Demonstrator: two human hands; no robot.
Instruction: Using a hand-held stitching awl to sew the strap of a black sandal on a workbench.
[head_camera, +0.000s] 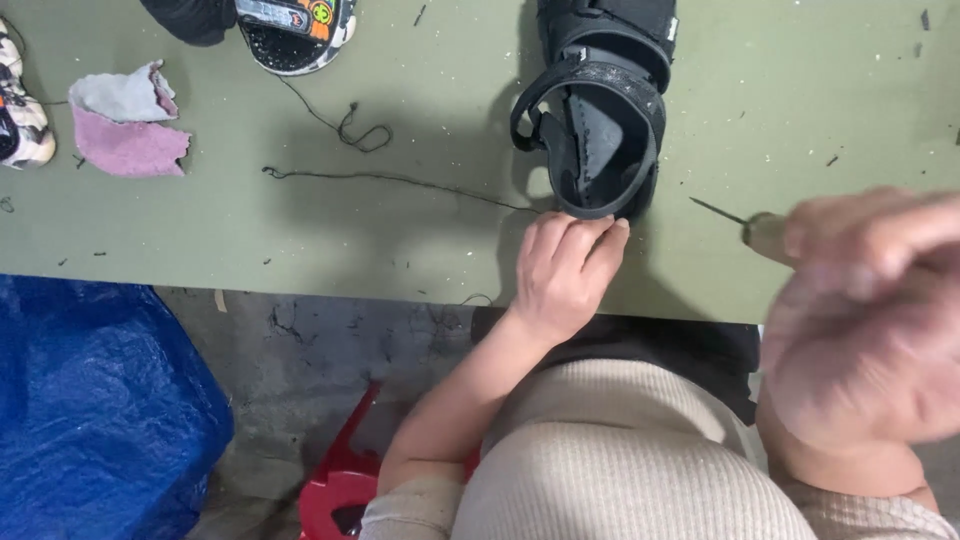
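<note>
Left hand: palm down, fingers curled, fingertips pressing the black sandal's heel edge. Right hand: raised, blurred, fist closed around an awl.

The counter is a dull olive green, flecked with small dark and pale specks. The sandal is black all over, with a greyish dusting along its straps. The thread trailing across the counter is dark, almost black. The leather scrap is dusty pink-mauve with a pale grey piece over it. A shoe sole at the top edge is black speckled white, with orange and green markings. The tarp below is bright blue, the stool red, and the knit top plain beige with fine ribbing.
</note>
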